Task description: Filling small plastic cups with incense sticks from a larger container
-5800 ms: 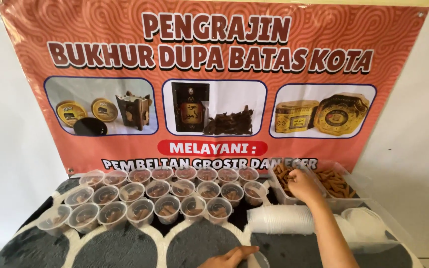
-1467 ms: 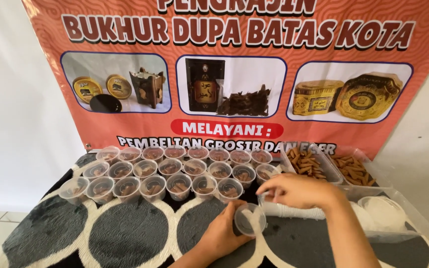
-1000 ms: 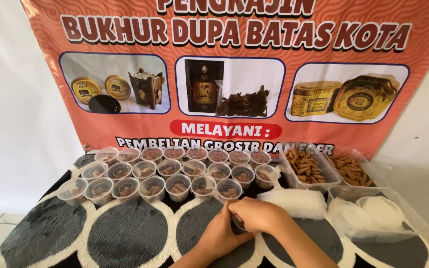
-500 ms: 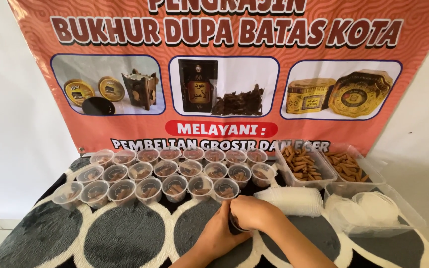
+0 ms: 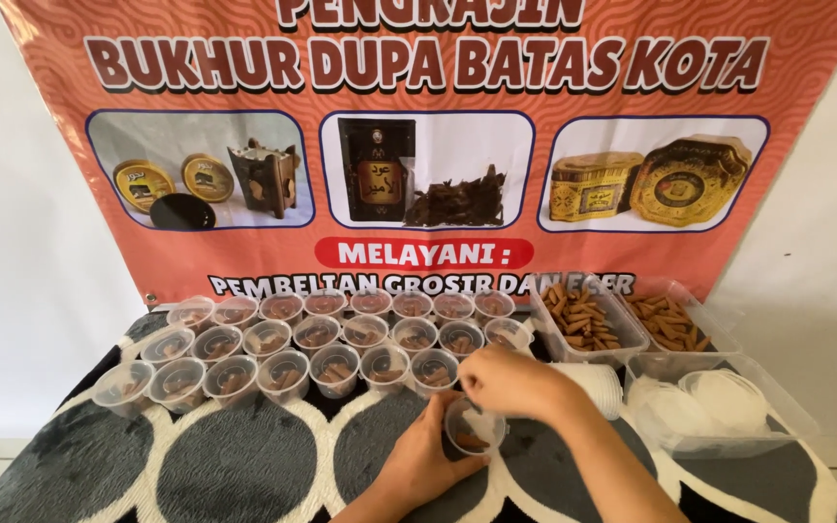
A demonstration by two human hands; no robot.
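Your left hand [image 5: 425, 455] grips cup [image 5: 474, 429] on mat [image 5: 244, 465], front of cup rows [image 5: 322, 339]. Right hand [image 5: 508, 381] pinched over rim, likely holding sticks. Keep cup level; drop sticks centred.

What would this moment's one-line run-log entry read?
left hand: holds clear cup | right hand: over cup rim | cup: brown pieces inside | behind: filled cups
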